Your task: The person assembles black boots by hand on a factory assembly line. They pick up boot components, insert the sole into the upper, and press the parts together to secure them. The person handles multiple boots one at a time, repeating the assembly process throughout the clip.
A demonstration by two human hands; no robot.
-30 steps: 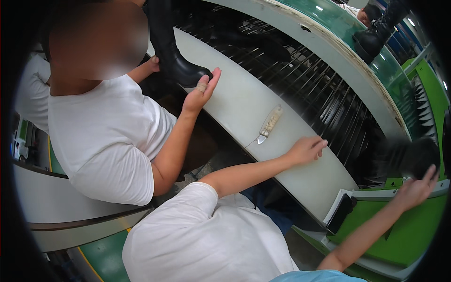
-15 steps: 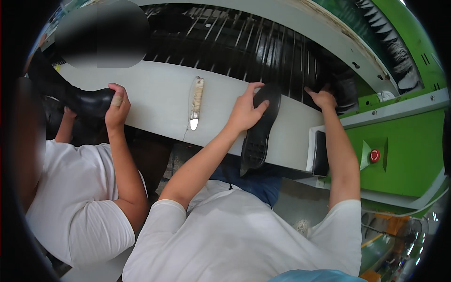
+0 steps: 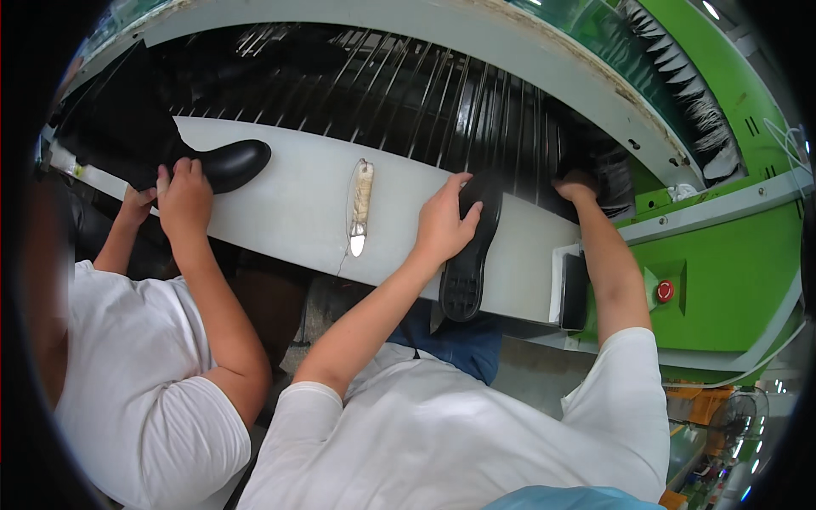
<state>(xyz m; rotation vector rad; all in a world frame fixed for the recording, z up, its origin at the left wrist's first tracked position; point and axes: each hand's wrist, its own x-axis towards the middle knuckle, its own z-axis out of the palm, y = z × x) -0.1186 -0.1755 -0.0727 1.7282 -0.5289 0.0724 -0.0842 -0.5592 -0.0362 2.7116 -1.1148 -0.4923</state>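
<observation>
My left hand (image 3: pixel 446 219) grips the side of a black shoe sole (image 3: pixel 467 255), its thumb pressed along the edge. The sole's tread faces up, toe end away from me and heel over the near edge of the white worktop (image 3: pixel 297 191); whether an upper is attached beneath is hidden. My right hand (image 3: pixel 580 184) reaches past the worktop to the right end of the metal-rod rack (image 3: pixel 459 110). Its fingers curl against something dark that I cannot make out. A wrapped-handle knife (image 3: pixel 361 208) lies left of my left hand.
At my left, a person's hands (image 3: pixel 183 194) hold a tall black boot (image 3: pixel 234 166) over the worktop. The pale machine frame (image 3: pixel 408 38) arches above the rods. On the right, a green machine panel (image 3: pixel 722 280) carries a red push button (image 3: pixel 665 291).
My right hand's fingers, spread before, are now curled against the dark thing. My left hand still holds the sole. The other person's boot has swung round, its toe now over the worktop.
</observation>
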